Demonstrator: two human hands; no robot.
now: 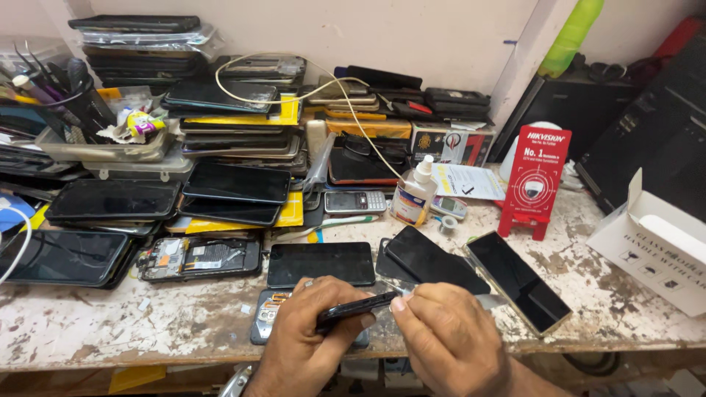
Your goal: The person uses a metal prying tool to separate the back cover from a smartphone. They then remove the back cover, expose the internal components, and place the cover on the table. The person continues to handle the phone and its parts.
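My left hand (305, 334) grips a black smartphone (358, 306) held on edge just above the bench's front edge. My right hand (448, 334) pinches a thin silvery metal tool (487, 300) against the phone's right end. Under my hands lies an opened phone back (266, 315) with orange parts showing. Beyond them rest a black phone (321, 263), a dark screen panel (430, 259) and a gold-edged phone (518, 279), all flat on the bench.
Worn white bench (110, 323). Stacks of phones and screens (228, 125) fill the back left. A clear liquid bottle (414, 192), a small keypad phone (355, 201), a red stand card (535, 180) and an open white box (658, 242) stand to the right. A tool tub (66, 103) is at far left.
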